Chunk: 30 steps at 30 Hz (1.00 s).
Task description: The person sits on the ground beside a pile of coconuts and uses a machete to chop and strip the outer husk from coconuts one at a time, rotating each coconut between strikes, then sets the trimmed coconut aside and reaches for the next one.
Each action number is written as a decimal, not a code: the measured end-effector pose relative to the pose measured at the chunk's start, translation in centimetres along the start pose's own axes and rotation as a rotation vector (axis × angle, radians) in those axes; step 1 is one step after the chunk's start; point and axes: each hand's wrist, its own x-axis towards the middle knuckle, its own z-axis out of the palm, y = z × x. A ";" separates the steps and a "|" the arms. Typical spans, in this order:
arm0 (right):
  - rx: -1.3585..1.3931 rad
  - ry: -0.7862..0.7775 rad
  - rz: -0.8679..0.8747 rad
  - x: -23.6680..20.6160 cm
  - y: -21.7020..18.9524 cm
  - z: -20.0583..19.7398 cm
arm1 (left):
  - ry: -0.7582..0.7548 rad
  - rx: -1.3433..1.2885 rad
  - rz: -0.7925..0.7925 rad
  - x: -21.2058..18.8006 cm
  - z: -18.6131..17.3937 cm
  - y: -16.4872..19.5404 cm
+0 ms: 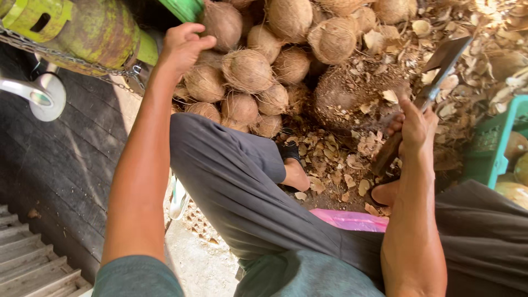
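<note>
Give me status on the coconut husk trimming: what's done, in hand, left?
Done: peeled coconuts sit in the green crate, and husk chips litter the ground. In hand: the right hand grips a cleaver while the left hand reaches onto the pile. Left: a big heap of brown coconuts remains unpeeled.
</note>
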 end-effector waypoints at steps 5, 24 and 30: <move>-0.391 -0.059 0.105 -0.4 2.2 2.7 | -0.022 0.367 -0.188 4.8 0.2 -4.3; -0.856 -0.178 0.216 1.3 7.8 4.2 | 0.428 0.237 -0.523 13.5 12.3 -6.6; -0.876 -0.159 0.256 2.1 8.3 5.0 | 0.502 0.088 -0.645 11.8 10.0 -4.9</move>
